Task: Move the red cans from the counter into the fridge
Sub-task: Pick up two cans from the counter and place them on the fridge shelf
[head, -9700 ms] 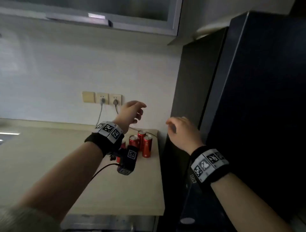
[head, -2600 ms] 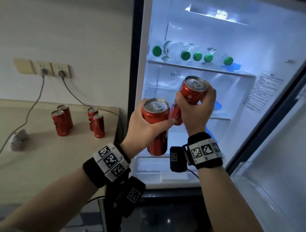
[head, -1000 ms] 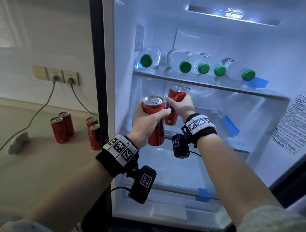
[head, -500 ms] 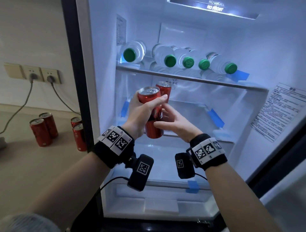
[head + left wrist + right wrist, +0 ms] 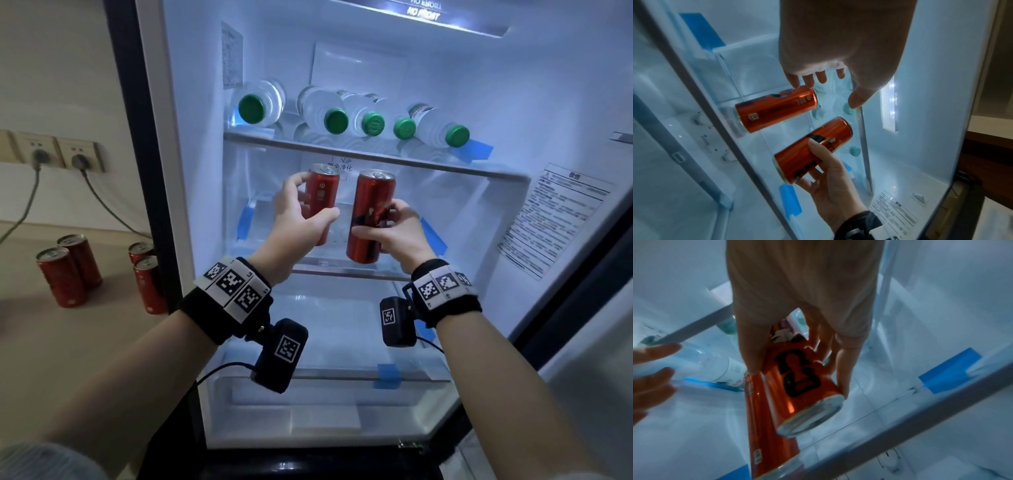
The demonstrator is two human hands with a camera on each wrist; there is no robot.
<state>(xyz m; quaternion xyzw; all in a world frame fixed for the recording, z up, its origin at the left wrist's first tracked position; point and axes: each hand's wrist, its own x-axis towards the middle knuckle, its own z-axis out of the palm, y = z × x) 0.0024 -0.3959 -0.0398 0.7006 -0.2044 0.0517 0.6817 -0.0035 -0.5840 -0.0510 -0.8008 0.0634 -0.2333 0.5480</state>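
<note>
Right hand (image 5: 397, 229): fingers and thumb curled round an upright red metal can (image 5: 371, 216), at the fridge's glass middle shelf (image 5: 342, 270) front edge.
Left hand (image 5: 298, 219): fingers spread loosely beside second red can (image 5: 320, 202), standing further back on it.
Bench (image 5: 68, 342): four red cans (image 5: 65, 277) near its fridge-side edge.

You see glossy red cans (image 5: 371, 216) with black markings and silver tops, clear bottles (image 5: 318, 106) with green caps, blue tape strips (image 5: 432, 233) on the white fridge (image 5: 565, 102), black wristbands (image 5: 445, 294) with black-and-white checkered tags, and a beige counter (image 5: 51, 342).

Bright fridge light (image 5: 455, 20) glares; wrist views dim, blurred, edges warped.
</note>
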